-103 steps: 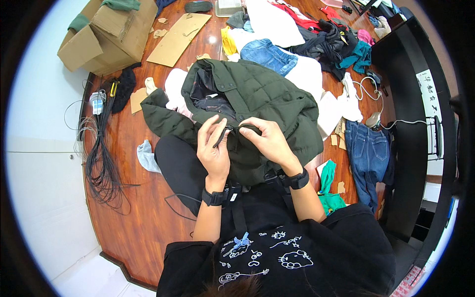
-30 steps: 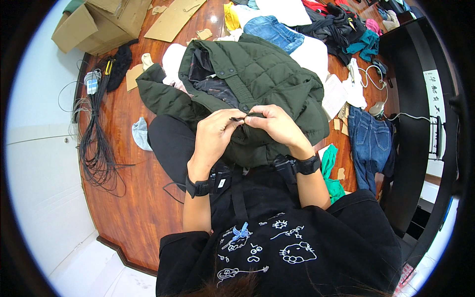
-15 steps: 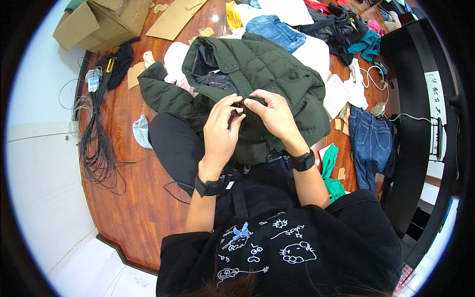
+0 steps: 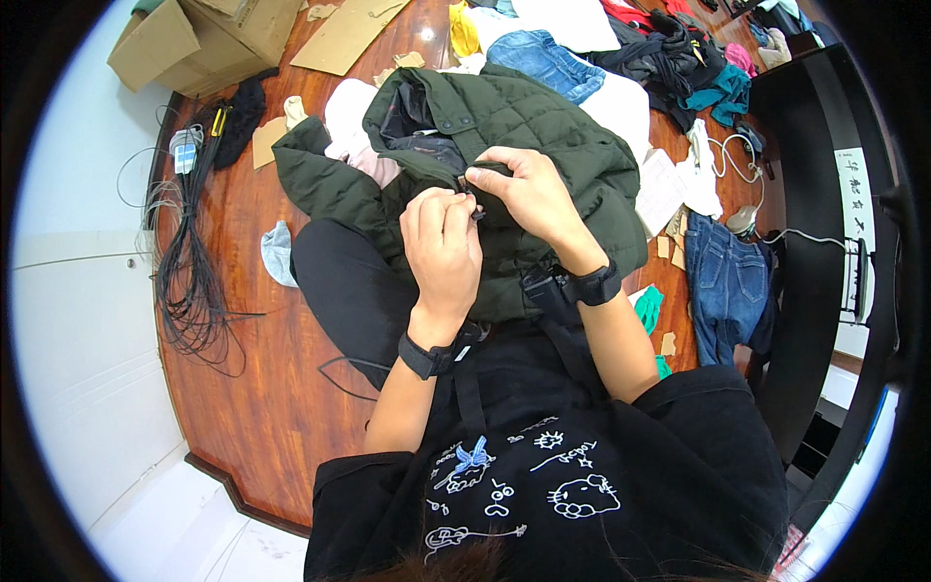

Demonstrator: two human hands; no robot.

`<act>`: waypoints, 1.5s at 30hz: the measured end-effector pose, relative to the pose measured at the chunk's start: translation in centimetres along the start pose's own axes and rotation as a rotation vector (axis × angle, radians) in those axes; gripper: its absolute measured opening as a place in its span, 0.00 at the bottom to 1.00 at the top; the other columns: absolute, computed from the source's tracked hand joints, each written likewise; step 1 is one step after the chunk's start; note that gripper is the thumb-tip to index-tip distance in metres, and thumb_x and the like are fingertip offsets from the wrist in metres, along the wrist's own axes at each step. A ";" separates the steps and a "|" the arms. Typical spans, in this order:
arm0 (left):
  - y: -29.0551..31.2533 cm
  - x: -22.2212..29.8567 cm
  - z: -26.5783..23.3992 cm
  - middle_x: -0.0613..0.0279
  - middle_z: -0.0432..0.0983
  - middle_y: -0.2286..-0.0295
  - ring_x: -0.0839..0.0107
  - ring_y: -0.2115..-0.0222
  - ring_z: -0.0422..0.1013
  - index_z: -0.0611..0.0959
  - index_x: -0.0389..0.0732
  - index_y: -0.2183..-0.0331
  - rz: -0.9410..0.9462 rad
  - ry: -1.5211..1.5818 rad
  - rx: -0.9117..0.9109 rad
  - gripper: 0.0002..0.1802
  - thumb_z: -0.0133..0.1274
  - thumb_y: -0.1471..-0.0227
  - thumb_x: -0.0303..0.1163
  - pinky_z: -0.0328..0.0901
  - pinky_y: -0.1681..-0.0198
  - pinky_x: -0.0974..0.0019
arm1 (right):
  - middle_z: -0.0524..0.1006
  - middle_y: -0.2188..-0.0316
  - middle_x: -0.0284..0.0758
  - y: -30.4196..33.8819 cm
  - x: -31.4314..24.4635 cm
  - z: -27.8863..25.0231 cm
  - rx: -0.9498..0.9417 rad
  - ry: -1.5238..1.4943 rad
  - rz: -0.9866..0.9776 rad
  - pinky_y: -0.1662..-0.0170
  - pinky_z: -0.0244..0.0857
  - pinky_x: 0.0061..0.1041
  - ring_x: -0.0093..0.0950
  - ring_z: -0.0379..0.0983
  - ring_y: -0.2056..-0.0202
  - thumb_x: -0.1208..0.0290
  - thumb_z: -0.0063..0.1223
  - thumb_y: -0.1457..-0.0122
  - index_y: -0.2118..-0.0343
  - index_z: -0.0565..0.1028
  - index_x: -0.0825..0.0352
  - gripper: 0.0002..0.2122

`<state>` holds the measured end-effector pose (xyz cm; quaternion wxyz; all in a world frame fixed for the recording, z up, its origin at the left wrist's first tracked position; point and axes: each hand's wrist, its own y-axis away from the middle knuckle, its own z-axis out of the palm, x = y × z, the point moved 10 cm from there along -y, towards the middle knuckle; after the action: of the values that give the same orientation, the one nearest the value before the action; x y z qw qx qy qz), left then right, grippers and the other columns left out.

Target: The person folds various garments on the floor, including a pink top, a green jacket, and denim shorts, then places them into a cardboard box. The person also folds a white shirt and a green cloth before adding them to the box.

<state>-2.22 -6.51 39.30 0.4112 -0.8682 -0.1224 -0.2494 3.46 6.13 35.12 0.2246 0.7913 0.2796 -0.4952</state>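
Note:
A dark green quilted padded jacket (image 4: 558, 145) lies across my lap, its collar and dark patterned lining facing away from me. My left hand (image 4: 441, 238) is closed, fingers curled, gripping the jacket's front edge near what looks like its zip. Just right of it and slightly farther off, my right hand (image 4: 529, 199) pinches the same edge between thumb and fingers. A small dark piece shows between the two hands, but its details are hidden by my fingers. Both wrists wear black straps.
Black cables (image 4: 189, 252) and a cardboard box (image 4: 208, 48) are at the left. Piled clothes (image 4: 669, 58) lie far right, with blue jeans (image 4: 725, 276) nearer. A black cabinet (image 4: 800, 194) borders the right side. A grey cloth (image 4: 276, 254) lies left of my knee.
My left hand has curled its fingers closed and shifted slightly right and nearer me. The right hand has moved slightly farther away, still pinching the jacket edge.

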 end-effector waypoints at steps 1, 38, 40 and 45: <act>-0.1 0.0 0.1 0.59 0.71 0.71 0.58 0.63 0.70 0.77 0.36 0.71 0.007 0.012 -0.001 0.12 0.58 0.64 0.16 0.64 0.59 0.59 | 0.78 0.72 0.47 -0.1 -0.1 -0.1 0.005 0.002 0.006 0.64 0.68 0.30 0.38 0.77 0.69 0.65 0.56 0.48 0.67 0.79 0.70 0.12; -6.3 -8.8 -1.7 0.54 0.73 0.59 0.54 0.54 0.68 0.82 0.41 0.65 -0.139 0.313 -0.072 0.13 0.53 0.56 0.20 0.62 0.49 0.59 | 0.78 0.69 0.39 -7.0 -5.2 2.0 -0.156 0.109 -0.328 0.58 0.67 0.26 0.34 0.75 0.64 0.68 0.58 0.47 0.66 0.79 0.67 0.09; -6.9 -10.7 0.4 0.54 0.76 0.61 0.56 0.57 0.71 0.79 0.39 0.60 -0.305 0.514 -0.240 0.14 0.56 0.52 0.28 0.64 0.52 0.60 | 0.77 0.70 0.39 -6.7 -6.3 2.0 -0.137 0.162 -0.456 0.58 0.66 0.27 0.34 0.74 0.65 0.68 0.59 0.47 0.67 0.79 0.67 0.08; -6.4 -11.0 5.3 0.52 0.77 0.72 0.57 0.71 0.73 0.78 0.34 0.65 -0.254 0.422 -0.720 0.19 0.57 0.51 0.41 0.66 0.64 0.61 | 0.73 0.69 0.37 -5.7 -9.1 0.5 0.093 0.395 -0.639 0.57 0.64 0.27 0.31 0.71 0.63 0.72 0.59 0.49 0.68 0.78 0.66 0.06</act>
<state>-12.46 1.51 34.73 0.0644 -0.8643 -0.0469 -0.4966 -3.86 8.08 42.75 -0.0354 0.7536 0.5276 -0.3904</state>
